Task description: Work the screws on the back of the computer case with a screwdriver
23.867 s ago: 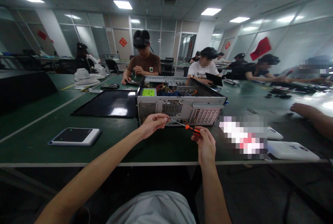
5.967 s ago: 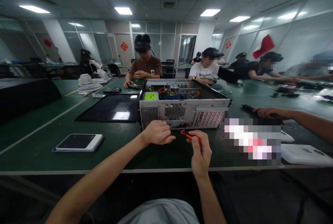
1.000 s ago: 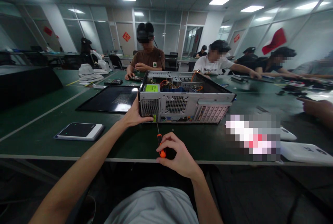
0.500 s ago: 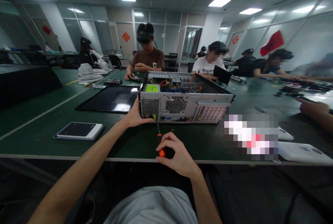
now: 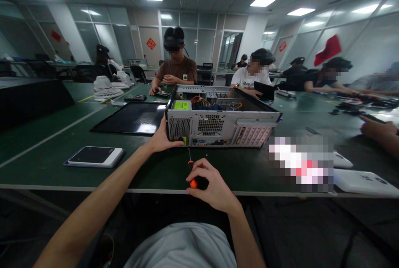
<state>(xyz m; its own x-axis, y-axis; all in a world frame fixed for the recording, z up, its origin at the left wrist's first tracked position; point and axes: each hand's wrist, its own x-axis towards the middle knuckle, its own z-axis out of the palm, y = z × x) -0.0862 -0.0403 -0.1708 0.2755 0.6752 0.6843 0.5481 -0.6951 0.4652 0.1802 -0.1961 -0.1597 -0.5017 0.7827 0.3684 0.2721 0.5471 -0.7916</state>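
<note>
An open desktop computer case (image 5: 249, 133) lies on its side, with its rear panel toward me. Wires and a bright green-labelled power supply (image 5: 182, 105) show inside. My left hand (image 5: 162, 138) clasps the case's left end, thumb across the lower rear panel and the other fingers hidden behind the side. In my right hand (image 5: 213, 183) is a screwdriver (image 5: 191, 168) with an orange and black handle, pinched between thumb and fingers. Its shaft points away from me, and the tip is at the panel's bottom edge near my left thumb. Whether it sits in a screw I cannot tell.
A black side panel (image 5: 129, 119) lies left of the case. Nearer me is a white-edged device (image 5: 95, 156). White devices (image 5: 363, 181) and a blurred-out patch occupy the right. Co-workers sit across the green table (image 5: 46, 143), whose front edge runs just before me.
The screwdriver's handle has shifted very slightly left with my right hand. My left hand and the case have stayed put. A co-worker's hand at the far right has moved slightly rightward.
</note>
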